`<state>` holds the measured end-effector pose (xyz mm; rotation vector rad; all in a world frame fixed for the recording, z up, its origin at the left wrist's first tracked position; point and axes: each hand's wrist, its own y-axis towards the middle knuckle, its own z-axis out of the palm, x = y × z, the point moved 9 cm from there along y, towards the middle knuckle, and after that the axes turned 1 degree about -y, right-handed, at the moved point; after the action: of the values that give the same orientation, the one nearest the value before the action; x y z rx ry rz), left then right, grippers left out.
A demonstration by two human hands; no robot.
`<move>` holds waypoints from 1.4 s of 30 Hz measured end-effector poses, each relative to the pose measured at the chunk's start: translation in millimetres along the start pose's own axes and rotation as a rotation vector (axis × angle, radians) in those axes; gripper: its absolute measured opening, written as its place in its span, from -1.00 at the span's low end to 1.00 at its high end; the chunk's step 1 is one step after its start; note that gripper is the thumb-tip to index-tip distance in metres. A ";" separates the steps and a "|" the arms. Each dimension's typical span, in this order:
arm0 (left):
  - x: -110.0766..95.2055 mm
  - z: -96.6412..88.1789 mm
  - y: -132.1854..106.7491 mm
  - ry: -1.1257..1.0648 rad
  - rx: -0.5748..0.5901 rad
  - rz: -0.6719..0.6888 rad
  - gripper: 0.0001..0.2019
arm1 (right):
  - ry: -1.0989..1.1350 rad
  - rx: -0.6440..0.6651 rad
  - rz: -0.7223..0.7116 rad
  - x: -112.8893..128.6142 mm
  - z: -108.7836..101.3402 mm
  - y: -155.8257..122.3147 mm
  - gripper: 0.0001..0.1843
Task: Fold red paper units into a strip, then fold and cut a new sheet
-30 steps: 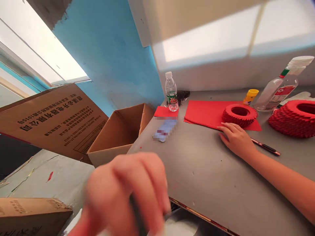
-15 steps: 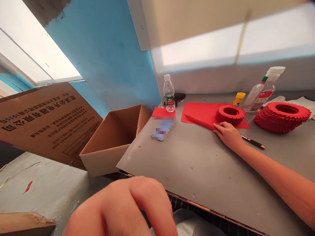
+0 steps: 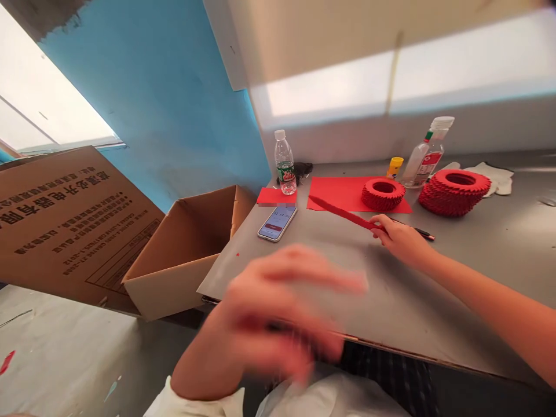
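Red paper strip (image 3: pixel 343 213) is being pinched near one end by the person's right hand (image 3: pixel 402 240), fingers (image 3: pixel 377 222) clamped together on it, with the free end reaching over a red paper sheet (image 3: pixel 339 188) toward the far edge of the tabletop (image 3: pixel 486 278). A pen (image 3: pixel 423 233) is lying just beside that hand. The left hand (image 3: pixel 269 307) is moving in a blur above the near edge of the tabletop, fingers (image 3: pixel 330 284) spread apart; a dark streak across it is too blurred to identify, so any hold cannot be told. A white sleeve (image 3: pixel 204 399) is showing at the left wrist.

A small folded red paper ring (image 3: pixel 383 194) is sitting on the sheet, and a larger one (image 3: pixel 454 193) is sitting on the tabletop to its right. Toward the far edge are a yellow glue stick (image 3: pixel 394 167), a spray bottle (image 3: pixel 423 156) with a red-and-white label, a white glove (image 3: pixel 495 179), and a water bottle (image 3: pixel 284 165) with a green label. A smartphone (image 3: pixel 277 223) is lying near a small red paper square (image 3: pixel 275 197), its screen too small to read. An open cardboard box (image 3: pixel 182 255) is standing off the left edge, its flap (image 3: pixel 73 214) showing bold Chinese print, "电器有限" legible.
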<state>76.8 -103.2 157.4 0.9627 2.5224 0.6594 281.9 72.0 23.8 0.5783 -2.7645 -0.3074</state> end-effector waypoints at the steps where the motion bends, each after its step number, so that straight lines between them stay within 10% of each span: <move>1: 5.9 14.0 13.7 0.000 0.000 0.027 -0.72 | -0.011 0.021 -0.030 6.7 -3.0 -3.9 -0.72; 7: 48.3 103.0 46.0 0.377 0.141 0.085 -0.54 | 0.006 0.123 -0.139 35.8 -17.7 -24.8 -0.75; 11: 62.4 126.8 45.1 0.378 0.247 0.069 -0.70 | 0.067 0.133 -0.099 34.0 -23.8 -30.0 -0.81; 29: 53.4 150.0 92.0 0.102 0.367 0.122 -0.67 | 0.233 0.176 0.015 5.4 -36.4 -17.8 -0.75; 37: 72.0 115.5 140.3 0.156 0.209 0.086 -0.75 | 0.447 0.134 0.057 -13.0 -91.2 24.1 -0.60; 42: 112.0 107.3 149.0 -0.276 0.206 -0.154 -0.56 | 0.657 -0.029 0.074 -34.2 -134.5 53.0 -0.75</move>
<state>127.8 104.0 130.9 0.8489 2.4161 0.2070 337.5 114.2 154.9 0.4628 -2.1365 -0.1100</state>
